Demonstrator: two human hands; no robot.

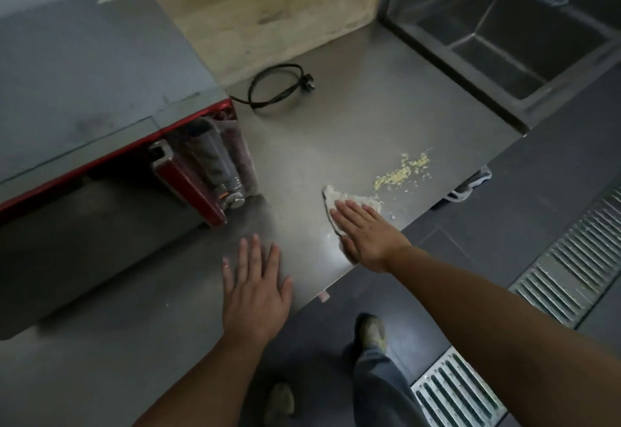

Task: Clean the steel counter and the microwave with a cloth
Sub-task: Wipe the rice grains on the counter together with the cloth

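Steel counter, grey brushed metal, flat and broad [336, 124], filling the middle of the view, its front edge running diagonally down toward the dark tiled floor. Grey microwave with red trim and a glossy door edge [100, 90] standing on the counter's left part, apparently untouched by the cloth for now. Beige, stained board or wall panel [268, 0] upright at the back. Recessed steel sink [524, 57] to the right, beyond the counter's end. Black coiled power cord with plug [275, 85] lying loose between microwave and back panel. Left hand [255, 289] flat, fingers straight, gripping nothing, resting at the counter's front edge just right of the microwave. Right hand [366, 231] likewise flat with straight fingers, pressing down on a crumpled off-white cloth [349, 200] near the front edge. Scatter of pale yellow crumbs [403, 169] just beyond the cloth, up and to the right, near it but not covered.

Step in hand, by judgement: wiping the counter, crumbs not yet gathered. Next move likely calls for pushing the cloth forward and rightward through the crumbs, keeping pressure flat, sweeping them together rather than off the near edge onto the floor. Microwave still to be done.
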